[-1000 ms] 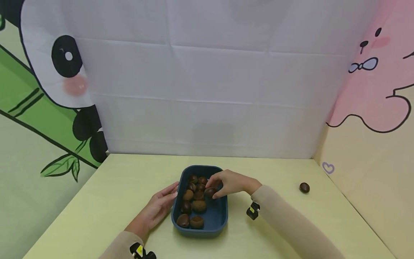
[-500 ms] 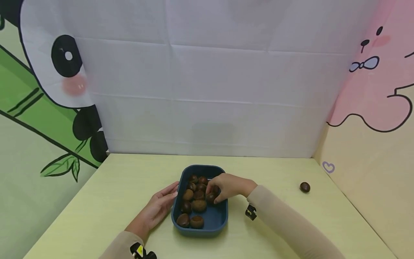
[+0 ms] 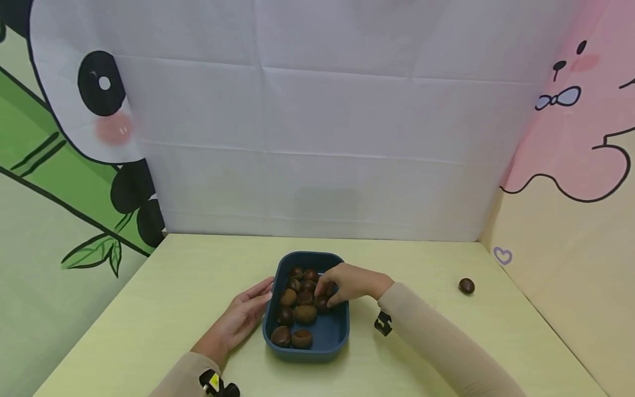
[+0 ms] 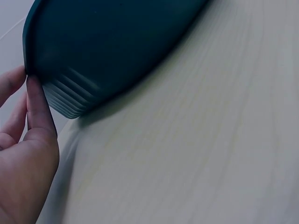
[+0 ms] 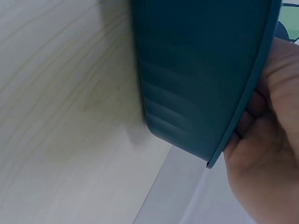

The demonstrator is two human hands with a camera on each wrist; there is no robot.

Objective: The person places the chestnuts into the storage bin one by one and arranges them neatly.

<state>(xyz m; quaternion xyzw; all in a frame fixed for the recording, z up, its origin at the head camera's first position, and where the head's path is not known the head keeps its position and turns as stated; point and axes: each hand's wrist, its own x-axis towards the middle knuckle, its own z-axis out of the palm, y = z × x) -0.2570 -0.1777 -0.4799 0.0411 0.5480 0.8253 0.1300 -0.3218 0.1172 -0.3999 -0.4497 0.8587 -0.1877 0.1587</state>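
Observation:
In the head view, a blue rectangular tray [image 3: 327, 337] holds several brown chestnuts [image 3: 305, 314], mostly along its left and far parts. My right hand [image 3: 354, 282] reaches over the tray's right rim. Its curled fingers and thumb pinch a dark chestnut [image 3: 321, 304] low in the tray; the fingers hide part of the chestnuts behind. My left hand [image 3: 244, 320] rests with extended fingers against the tray's left side. The left wrist view shows the thumb [image 4: 38, 105] touching the tray wall [image 4: 107, 46]. From the right wrist, the tray's outer wall [image 5: 196, 79] hides the right fingertips.
One loose chestnut [image 3: 466, 286] lies on the pale yellow table [image 3: 412, 259], far to the right. A white sheet [image 3: 322, 138] stands behind the table, with printed panels at left and right. Each wrist carries a small black camera [image 3: 383, 323].
My right hand has lowered the pinched chestnut slightly toward the tray floor, then shifted a little to the left with it. The left hand and the tray stay in place.

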